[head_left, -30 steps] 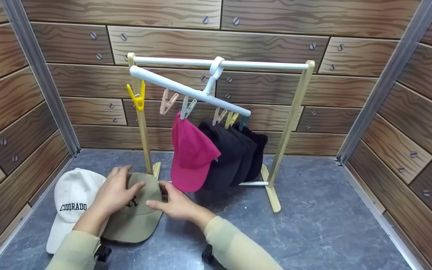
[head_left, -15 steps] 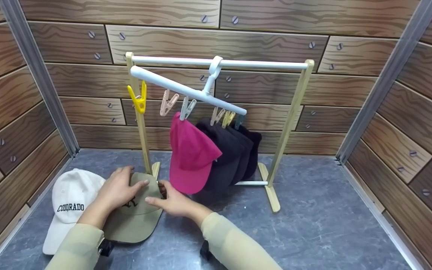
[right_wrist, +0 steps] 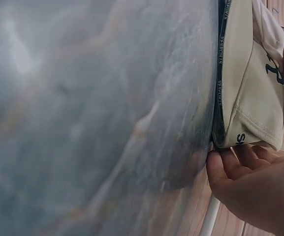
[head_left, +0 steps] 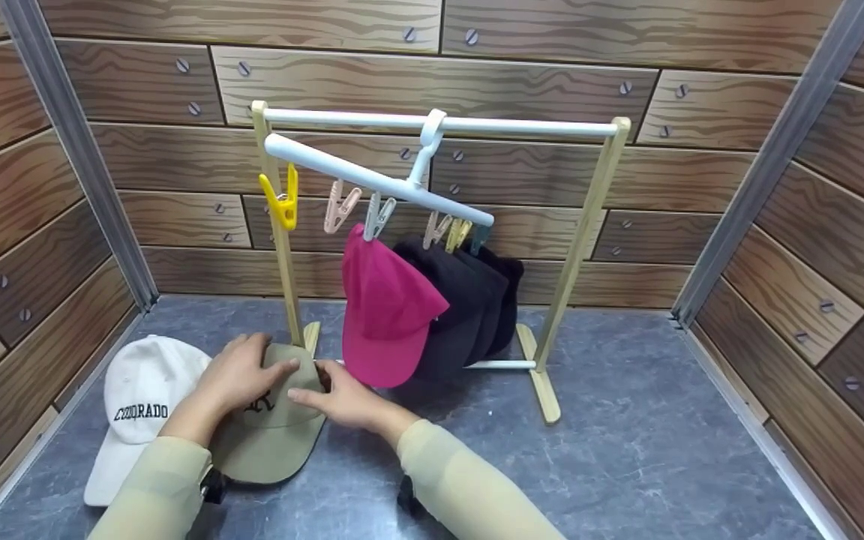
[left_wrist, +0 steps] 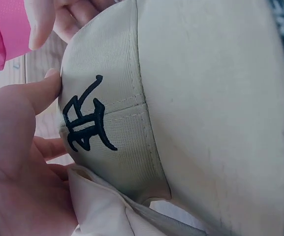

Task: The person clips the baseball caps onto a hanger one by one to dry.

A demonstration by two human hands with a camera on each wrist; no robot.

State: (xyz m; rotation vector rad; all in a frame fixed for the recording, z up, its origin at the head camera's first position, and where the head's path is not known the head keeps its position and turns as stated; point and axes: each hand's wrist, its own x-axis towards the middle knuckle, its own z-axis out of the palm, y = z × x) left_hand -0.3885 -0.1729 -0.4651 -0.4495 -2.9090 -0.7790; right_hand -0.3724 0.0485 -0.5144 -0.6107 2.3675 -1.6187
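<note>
An olive-green baseball cap [head_left: 271,450] with black embroidery on its front lies on the floor panel, brim toward me. My left hand [head_left: 237,375] holds the crown's left side, its thumb over the top. At the crown's right edge my right hand [head_left: 349,397] pinches the cap, thumb in front and fingers behind. In the left wrist view the embroidered crown [left_wrist: 97,113] lies beside the left hand [left_wrist: 18,147]. Fingers of the right hand [right_wrist: 255,182] reach around the cap's lower edge in the right wrist view. A white baseball cap [head_left: 147,390] lettered COLORADO lies to the left.
A rack [head_left: 597,225] carries a tilted white hanger [head_left: 372,178]. Clothespins hold a pink cap [head_left: 387,322] and several dark caps [head_left: 454,315] on it. A yellow clothespin [head_left: 280,199] and a pale pink clothespin [head_left: 342,206] hang without caps. Wood-patterned walls surround the space.
The hanger and its hanging caps have swung slightly. Both hands keep nearly the same hold on the olive-green cap, which has barely moved.
</note>
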